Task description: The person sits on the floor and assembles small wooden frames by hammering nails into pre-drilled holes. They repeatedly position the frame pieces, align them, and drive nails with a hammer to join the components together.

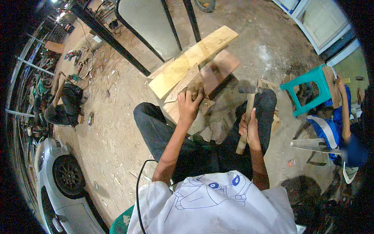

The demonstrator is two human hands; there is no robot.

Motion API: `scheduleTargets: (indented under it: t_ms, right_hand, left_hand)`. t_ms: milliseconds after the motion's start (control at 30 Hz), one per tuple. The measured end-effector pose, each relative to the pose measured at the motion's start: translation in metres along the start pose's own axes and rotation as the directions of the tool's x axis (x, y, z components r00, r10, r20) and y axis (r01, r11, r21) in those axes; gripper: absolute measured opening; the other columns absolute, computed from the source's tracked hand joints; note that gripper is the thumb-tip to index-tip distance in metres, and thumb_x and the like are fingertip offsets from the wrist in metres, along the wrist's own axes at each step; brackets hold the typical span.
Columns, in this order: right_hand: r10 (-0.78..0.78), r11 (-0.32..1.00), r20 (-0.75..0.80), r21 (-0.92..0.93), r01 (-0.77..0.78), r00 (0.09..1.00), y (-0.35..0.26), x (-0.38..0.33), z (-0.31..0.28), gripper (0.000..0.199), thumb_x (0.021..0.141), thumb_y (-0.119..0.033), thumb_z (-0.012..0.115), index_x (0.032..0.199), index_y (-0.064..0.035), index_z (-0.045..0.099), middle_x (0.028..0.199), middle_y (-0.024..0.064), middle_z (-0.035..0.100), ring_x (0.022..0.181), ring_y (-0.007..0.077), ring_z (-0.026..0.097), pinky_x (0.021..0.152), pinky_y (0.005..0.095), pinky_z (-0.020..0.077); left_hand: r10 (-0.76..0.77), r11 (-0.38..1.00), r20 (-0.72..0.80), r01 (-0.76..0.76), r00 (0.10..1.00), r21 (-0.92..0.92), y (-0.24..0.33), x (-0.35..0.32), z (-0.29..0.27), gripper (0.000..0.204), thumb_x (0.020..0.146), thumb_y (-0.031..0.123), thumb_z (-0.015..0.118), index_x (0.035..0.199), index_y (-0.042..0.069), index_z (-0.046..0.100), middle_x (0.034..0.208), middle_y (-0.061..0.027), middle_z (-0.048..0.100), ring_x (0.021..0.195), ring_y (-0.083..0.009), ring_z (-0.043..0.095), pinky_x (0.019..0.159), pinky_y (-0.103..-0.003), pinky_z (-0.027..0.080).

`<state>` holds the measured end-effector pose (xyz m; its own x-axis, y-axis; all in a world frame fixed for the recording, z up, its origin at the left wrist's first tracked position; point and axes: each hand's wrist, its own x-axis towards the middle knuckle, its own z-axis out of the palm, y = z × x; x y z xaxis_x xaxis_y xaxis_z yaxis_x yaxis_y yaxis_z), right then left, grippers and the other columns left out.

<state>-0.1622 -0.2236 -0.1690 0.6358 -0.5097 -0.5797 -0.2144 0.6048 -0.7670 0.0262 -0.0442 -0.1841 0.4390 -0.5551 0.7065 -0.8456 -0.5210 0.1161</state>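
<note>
My right hand is wrapped round the wooden handle of a hammer, held upright over my right thigh with its dark head at the top. My left hand is in front of me above the wood, its fingers curled and pinched at a small dark thing too hidden to name. Beneath and beside it lie a pale wooden board, a thinner light strip and a reddish-brown wooden block. A smaller piece of wood sticks out to the right of the left hand.
A metal-framed chair stands just beyond the boards. On the right are a green plastic stool and another person in blue beside a hand saw. A second person crouches at left, behind a silver car. Wood scraps litter the ground.
</note>
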Motion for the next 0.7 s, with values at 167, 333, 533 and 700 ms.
scheduleTargets:
  t_ms: [167, 333, 533, 700]
  right_hand:
    - [0.030, 0.999, -0.016, -0.030, -0.031, 0.999, 0.000, -0.001, 0.000, 0.061, 0.088, -0.071, 0.034, 0.074, -0.0130, 0.046, 0.049, -0.0048, 0.032, 0.035, 0.0083, 0.033, 0.033, 0.0251, 0.0282]
    - [0.037, 0.997, -0.019, -0.073, -0.039, 0.999, 0.000, -0.001, 0.003, 0.065, 0.085, -0.074, 0.036, 0.077, -0.0105, 0.048, 0.049, -0.0049, 0.030, 0.035, 0.0071, 0.031, 0.033, 0.0246, 0.0262]
    - [0.011, 0.960, 0.050, -0.281, 0.003, 0.999, -0.015, -0.022, 0.032, 0.063, 0.090, -0.068, 0.034, 0.079, -0.0080, 0.047, 0.050, -0.0022, 0.035, 0.035, 0.0080, 0.035, 0.033, 0.0253, 0.0297]
    - [-0.298, 0.766, 0.186, -0.538, 0.351, 0.936, -0.016, -0.040, 0.051, 0.047, 0.098, -0.048, 0.037, 0.083, -0.0052, 0.050, 0.054, -0.0007, 0.042, 0.038, 0.0069, 0.038, 0.035, 0.0230, 0.0295]
  left_hand:
    - [-0.098, 0.985, 0.405, 0.029, 0.909, 0.172, -0.012, -0.016, 0.027, 0.043, 0.071, 0.004, 0.062, 0.113, 0.012, 0.056, 0.118, -0.0152, 0.046, 0.109, -0.0344, 0.044, 0.087, -0.043, 0.039]
    - [-0.177, 0.981, 0.726, 0.177, 0.665, 0.077, -0.027, -0.009, 0.025, 0.063, 0.072, 0.018, 0.067, 0.130, 0.005, 0.044, 0.133, -0.0203, 0.035, 0.125, -0.0394, 0.032, 0.099, -0.050, 0.032]
    - [-0.228, 0.970, 0.491, 0.240, 0.841, 0.039, -0.039, 0.005, 0.037, 0.053, 0.085, 0.027, 0.055, 0.136, 0.015, 0.045, 0.149, -0.0142, 0.025, 0.135, -0.0467, 0.019, 0.105, -0.056, 0.024]
    - [-0.264, 0.964, 0.245, 0.251, 0.933, 0.083, -0.033, -0.011, 0.055, 0.046, 0.087, 0.031, 0.053, 0.132, 0.021, 0.053, 0.150, -0.0135, 0.026, 0.133, -0.0496, 0.022, 0.103, -0.057, 0.026]
